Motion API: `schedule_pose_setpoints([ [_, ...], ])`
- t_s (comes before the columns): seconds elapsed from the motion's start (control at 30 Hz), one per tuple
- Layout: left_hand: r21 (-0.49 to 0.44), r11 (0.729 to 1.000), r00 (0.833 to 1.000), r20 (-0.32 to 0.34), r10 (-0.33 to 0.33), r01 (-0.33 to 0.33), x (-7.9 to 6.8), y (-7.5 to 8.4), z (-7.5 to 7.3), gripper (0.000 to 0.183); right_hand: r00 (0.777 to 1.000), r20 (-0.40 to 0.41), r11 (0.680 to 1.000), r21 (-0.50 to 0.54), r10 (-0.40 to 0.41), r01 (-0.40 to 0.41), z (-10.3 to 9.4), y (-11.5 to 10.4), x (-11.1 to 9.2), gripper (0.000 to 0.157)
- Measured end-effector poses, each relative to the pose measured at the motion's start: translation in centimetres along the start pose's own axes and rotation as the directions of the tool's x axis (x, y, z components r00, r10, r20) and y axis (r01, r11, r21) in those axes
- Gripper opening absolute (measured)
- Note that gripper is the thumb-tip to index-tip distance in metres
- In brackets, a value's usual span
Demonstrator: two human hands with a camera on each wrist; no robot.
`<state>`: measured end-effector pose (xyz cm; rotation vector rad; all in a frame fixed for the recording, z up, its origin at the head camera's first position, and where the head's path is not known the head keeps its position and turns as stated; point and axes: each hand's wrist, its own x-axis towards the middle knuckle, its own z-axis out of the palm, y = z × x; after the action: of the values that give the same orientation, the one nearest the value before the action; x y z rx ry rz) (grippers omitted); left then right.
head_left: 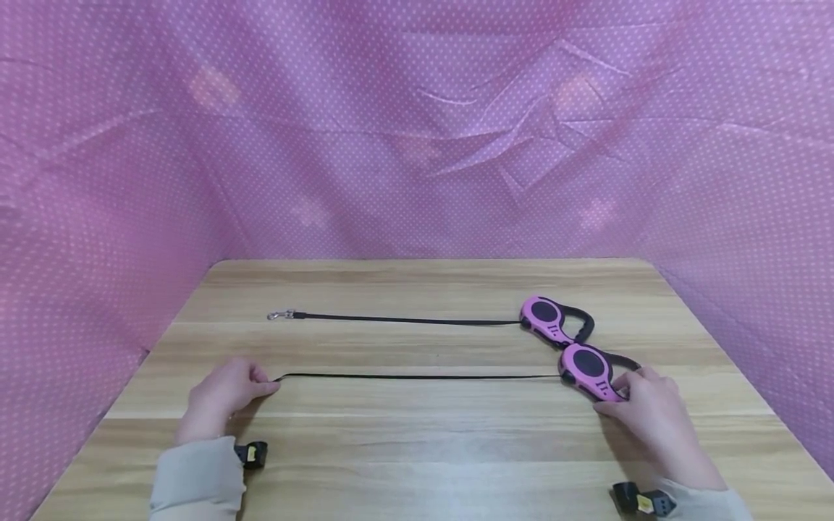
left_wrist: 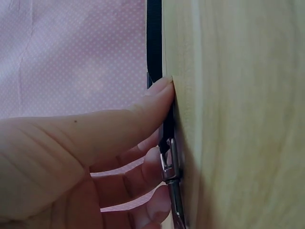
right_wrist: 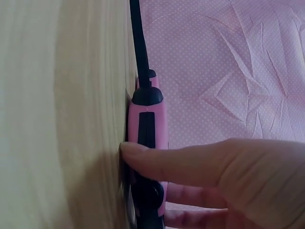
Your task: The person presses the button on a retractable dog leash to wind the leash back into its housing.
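Two pink-and-black retractable leashes lie on the wooden table, their cords drawn out leftward, roughly parallel. My left hand pinches the near black cord by its end between thumb and fingers. In the left wrist view, a metal clip hangs past the thumb along the fingers; the head view hides it. At the other end, my right hand grips the near leash's casing beside its handle, thumb on the near edge. Just behind, touching or overlapping it in this view, lies the far leash, with its silver clip at left.
The pale wooden table ends at a back edge against a pink dotted cloth, which also rises at both sides. Small black wrist devices sit at the left cuff and right cuff.
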<state>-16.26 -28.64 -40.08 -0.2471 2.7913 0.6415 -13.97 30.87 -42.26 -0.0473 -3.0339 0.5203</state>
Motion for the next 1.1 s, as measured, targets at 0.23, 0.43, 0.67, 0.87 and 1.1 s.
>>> schedule_pose_setpoints([
  [0.23, 0.032, 0.999, 1.000, 0.013, 0.020, -0.020, 0.0, 0.1, 0.2, 0.027, 0.995, 0.077, 0.995, -0.073, -0.061, 0.067, 0.1, -0.3, 0.1, 0.041],
  [0.43, -0.020, 1.000, 0.999, 0.030, 0.009, -0.009, -0.1, 0.5, 0.1, 0.030, 0.992, 0.064, 0.990, -0.091, -0.106, 0.112, 0.5, -0.5, 0.0, 0.043],
  [0.67, -0.073, 0.997, 0.999, -0.003, 0.033, -0.033, 0.0, 0.9, -0.1, 0.032, 0.991, 0.070, 0.992, -0.030, -0.118, 0.120, 0.4, -1.1, 0.0, 0.048],
  [0.87, -0.092, 0.995, 0.997, -0.061, 0.044, -0.050, 0.3, 1.5, -0.4, 0.038, 0.993, 0.111, 0.997, 0.069, -0.044, 0.037, 0.3, -1.4, 0.2, 0.045],
  [1.1, -0.095, 0.988, 0.986, -0.128, 0.106, -0.118, 0.3, 2.0, -0.3, 0.038, 0.992, 0.124, 0.999, 0.052, -0.003, -0.003, 0.0, -1.5, 0.4, 0.050],
])
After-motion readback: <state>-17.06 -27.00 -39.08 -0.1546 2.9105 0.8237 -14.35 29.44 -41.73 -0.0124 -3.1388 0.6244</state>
